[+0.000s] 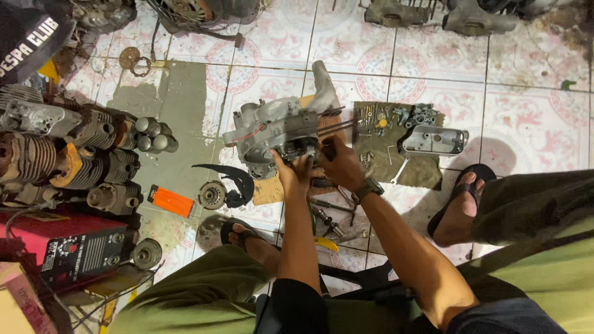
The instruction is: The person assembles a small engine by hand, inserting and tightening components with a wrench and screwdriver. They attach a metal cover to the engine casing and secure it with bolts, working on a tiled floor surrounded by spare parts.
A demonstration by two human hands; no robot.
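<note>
Nearest the lens: olive-green trouser knees, dark sleeve cuffs, two bare forearms reaching fwd. Left hand pressed against underside of grey cast-metal engine casing, fingers curled on its lower edge, gripping. Right hand clenched round a dark-handled tool, tip aimed at casing's right side; dark wristwatch on that wrist. Casing sits centre floor on patterned pink-white tiles, partly over a scrap of brown cardboard, long studs poking right. Looks heavy, rigid, likely oily — best held by the thick body or lower rim, not by the thin studs. Just right: dirty olive cloth w/ small nuts, bolts, fittings and a grey oblong metal cover. Left: row of finned cylinders, orange flat box, round flywheel part. Black sandals on both feet.
</note>
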